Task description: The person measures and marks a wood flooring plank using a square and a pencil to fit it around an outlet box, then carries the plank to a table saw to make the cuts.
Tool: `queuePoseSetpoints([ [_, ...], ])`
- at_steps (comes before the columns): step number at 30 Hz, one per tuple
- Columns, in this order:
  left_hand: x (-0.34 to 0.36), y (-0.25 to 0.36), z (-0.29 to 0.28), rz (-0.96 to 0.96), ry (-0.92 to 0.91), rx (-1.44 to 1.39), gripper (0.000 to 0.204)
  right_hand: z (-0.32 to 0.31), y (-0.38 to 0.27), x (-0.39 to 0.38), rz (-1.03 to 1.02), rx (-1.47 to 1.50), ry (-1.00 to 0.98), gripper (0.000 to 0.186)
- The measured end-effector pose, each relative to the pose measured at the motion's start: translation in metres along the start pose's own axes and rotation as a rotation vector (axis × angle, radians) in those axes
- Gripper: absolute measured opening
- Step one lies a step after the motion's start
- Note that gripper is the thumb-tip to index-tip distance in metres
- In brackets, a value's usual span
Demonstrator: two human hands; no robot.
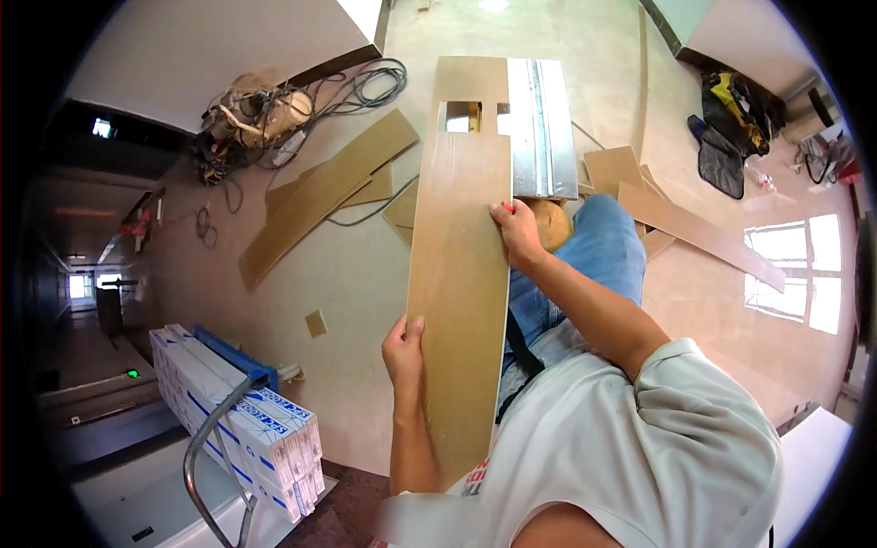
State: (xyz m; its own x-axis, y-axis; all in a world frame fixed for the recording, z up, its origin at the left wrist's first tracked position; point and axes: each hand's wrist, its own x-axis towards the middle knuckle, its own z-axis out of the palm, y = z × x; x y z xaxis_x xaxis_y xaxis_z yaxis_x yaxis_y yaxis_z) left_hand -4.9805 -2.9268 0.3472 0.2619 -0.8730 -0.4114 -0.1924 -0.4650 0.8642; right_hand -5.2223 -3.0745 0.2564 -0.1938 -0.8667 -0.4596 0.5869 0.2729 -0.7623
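Observation:
A long wood-look floor plank [459,274] stretches from my body toward the far side, with a rectangular cutout near its far end. My left hand [404,354] grips the plank's left edge, thumb on top and fingers beneath. At the right edge, about mid-length, my right hand [519,236] is closed on a small red thing, mostly hidden by the fingers; its kind cannot be made out. The plank's far part lies against a silvery ribbed metal plate [543,128]. A round yellowish-brown thing [554,225] sits beside my right hand, by my knee.
Loose planks lie left [333,196] and right [699,237]; a small offcut [316,323] rests on the floor. Coiled cable [376,87] and a tool heap [256,123] stand far left. White-and-blue boxes [237,411] are stacked near left by a metal handle [203,447]. A black-yellow bag [735,119] lies far right.

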Motion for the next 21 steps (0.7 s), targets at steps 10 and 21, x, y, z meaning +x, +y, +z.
queuePoseSetpoints([
  [10, 0.022, -0.016, 0.001, -0.037, 0.013, 0.082, 0.04, 0.005, -0.003, 0.016, 0.009, -0.105, 0.044, 0.022],
  [21, 0.03, -0.014, 0.004, -0.02, 0.033, 0.124, 0.039, 0.001, 0.008, 0.033, -0.02, -0.191, 0.09, 0.026],
])
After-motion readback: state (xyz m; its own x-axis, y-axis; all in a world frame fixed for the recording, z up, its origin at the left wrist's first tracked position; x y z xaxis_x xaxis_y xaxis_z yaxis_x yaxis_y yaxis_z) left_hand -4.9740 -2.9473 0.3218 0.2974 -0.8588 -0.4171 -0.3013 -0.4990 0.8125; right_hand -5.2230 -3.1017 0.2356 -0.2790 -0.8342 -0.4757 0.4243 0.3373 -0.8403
